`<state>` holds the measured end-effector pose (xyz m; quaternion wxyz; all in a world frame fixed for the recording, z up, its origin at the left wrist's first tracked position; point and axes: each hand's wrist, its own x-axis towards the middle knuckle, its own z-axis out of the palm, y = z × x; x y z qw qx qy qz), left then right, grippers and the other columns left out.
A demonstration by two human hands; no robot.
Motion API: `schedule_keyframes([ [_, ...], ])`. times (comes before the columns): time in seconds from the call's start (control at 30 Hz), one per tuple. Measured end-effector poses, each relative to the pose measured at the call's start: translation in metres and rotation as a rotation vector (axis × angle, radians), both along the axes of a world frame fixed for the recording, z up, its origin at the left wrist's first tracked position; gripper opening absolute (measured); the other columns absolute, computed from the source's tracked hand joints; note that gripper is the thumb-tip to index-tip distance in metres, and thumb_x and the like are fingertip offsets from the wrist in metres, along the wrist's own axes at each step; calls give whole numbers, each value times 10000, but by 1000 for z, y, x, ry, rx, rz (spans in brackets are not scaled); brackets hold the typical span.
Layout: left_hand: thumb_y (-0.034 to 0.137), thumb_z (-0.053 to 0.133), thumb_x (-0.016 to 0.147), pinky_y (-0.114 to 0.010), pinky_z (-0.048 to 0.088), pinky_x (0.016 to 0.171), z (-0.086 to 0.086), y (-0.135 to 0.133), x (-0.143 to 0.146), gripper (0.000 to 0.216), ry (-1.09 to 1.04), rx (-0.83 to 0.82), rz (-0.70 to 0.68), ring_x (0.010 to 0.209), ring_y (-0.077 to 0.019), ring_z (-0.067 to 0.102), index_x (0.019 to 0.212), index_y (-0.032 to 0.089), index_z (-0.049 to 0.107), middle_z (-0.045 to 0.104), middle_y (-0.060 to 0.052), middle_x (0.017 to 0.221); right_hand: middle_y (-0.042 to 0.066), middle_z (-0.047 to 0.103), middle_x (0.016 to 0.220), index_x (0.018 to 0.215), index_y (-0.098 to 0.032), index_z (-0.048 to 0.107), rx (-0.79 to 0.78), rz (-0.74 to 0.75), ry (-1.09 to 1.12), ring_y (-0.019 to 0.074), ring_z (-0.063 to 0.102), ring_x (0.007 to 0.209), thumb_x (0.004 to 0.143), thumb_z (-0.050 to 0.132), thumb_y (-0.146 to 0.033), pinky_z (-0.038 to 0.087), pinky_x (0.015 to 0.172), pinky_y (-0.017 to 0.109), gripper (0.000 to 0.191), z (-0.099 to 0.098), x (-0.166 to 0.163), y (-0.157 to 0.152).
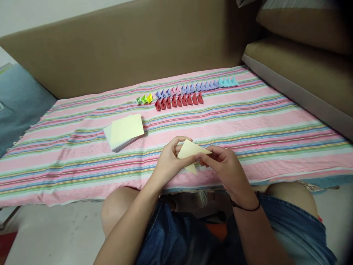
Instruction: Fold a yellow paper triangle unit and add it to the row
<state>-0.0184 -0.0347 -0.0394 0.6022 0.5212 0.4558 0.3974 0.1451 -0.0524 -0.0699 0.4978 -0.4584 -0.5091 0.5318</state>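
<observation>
A pale yellow sheet of paper (pixel 189 151), folded into a triangle shape, is held over the near edge of the striped cloth. My left hand (pixel 168 162) pinches its left side with fingers curled round the top corner. My right hand (pixel 226 169) pinches its right edge, a thin dark band on that wrist. A stack of square paper (pixel 125 131) with a yellow top sheet lies to the left on the cloth, apart from both hands.
Small folded paper pieces stand in rows at the far side: green and yellow ones (pixel 144 99), red ones (pixel 178 101), purple and pink ones (pixel 187 88), light blue ones (pixel 228 81). The pink striped cloth (pixel 261 125) covers a low surface. Brown cushions (pixel 300 70) rise behind and at the right.
</observation>
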Motion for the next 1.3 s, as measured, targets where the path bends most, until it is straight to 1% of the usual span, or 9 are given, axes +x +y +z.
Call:
schedule_keyframes([
  [0.23, 180, 781, 634, -199, 498, 567, -5, 2, -2, 329, -8, -29, -4, 596, -104, 621, 899, 148, 589, 689, 6, 719, -16, 616, 597, 669, -180, 639, -7, -27, -89, 110, 560, 584, 785, 678, -388, 420, 539, 216, 242, 3, -1, -1],
  [0.4, 161, 800, 593, -184, 474, 533, -3, 5, -6, 341, 38, -37, 16, 568, -92, 598, 881, 132, 619, 691, 3, 712, 15, 670, 690, 773, -184, 680, 39, -47, -220, 152, 615, 658, 785, 670, -398, 463, 598, 253, 215, 4, 4, 0],
  [0.67, 170, 798, 581, -189, 441, 529, -3, 6, -9, 319, 96, -38, -22, 581, -104, 591, 859, 125, 648, 685, 5, 698, 42, 706, 801, 842, -200, 681, 55, 55, -382, 194, 644, 742, 818, 625, -398, 491, 658, 305, 207, 6, 24, -1],
  [0.8, 194, 803, 576, -203, 438, 531, -1, 7, -15, 325, 118, -52, 6, 580, -115, 595, 858, 130, 653, 688, 0, 710, 39, 695, 774, 812, -206, 662, 74, -51, -452, 196, 643, 725, 840, 596, -401, 490, 664, 324, 208, 5, 37, 0],
  [0.87, 203, 796, 587, -203, 429, 524, 0, 8, -15, 319, 131, -49, 10, 570, -112, 586, 864, 132, 654, 679, 4, 698, 49, 708, 852, 878, -208, 658, 87, -80, -437, 206, 659, 797, 840, 604, -402, 508, 720, 337, 205, 5, 38, 1],
  [0.97, 201, 788, 595, -203, 432, 542, -1, 7, -13, 302, 120, -46, -36, 598, -113, 587, 859, 129, 659, 675, -1, 720, 66, 706, 1005, 1066, -219, 614, 77, 21, -291, 219, 662, 944, 804, 659, -395, 534, 802, 346, 318, 5, 28, 0],
  [1.0, 201, 783, 599, -203, 433, 548, -1, 7, -11, 292, 116, -42, -56, 608, -113, 586, 854, 128, 660, 672, -3, 729, 68, 705, 1006, 1097, -221, 599, 69, 51, -257, 219, 666, 943, 793, 674, -381, 543, 798, 344, 352, 4, 23, -1],
  [1.13, 201, 752, 629, -206, 444, 583, -6, 6, -7, 294, 126, 23, -96, 661, -121, 590, 891, 138, 636, 666, -7, 770, 49, 716, 916, 1078, -222, 601, 86, 59, -241, 198, 685, 875, 819, 633, -301, 553, 768, 327, 273, 2, 5, -2],
  [1.3, 224, 731, 658, -214, 448, 595, -10, 6, -7, 283, 278, 110, -119, 696, -140, 588, 910, 138, 638, 656, -20, 779, 52, 732, 879, 1069, -206, 598, 65, 51, -245, 206, 699, 838, 791, 656, -287, 559, 758, 338, 295, 1, 4, -1],
])
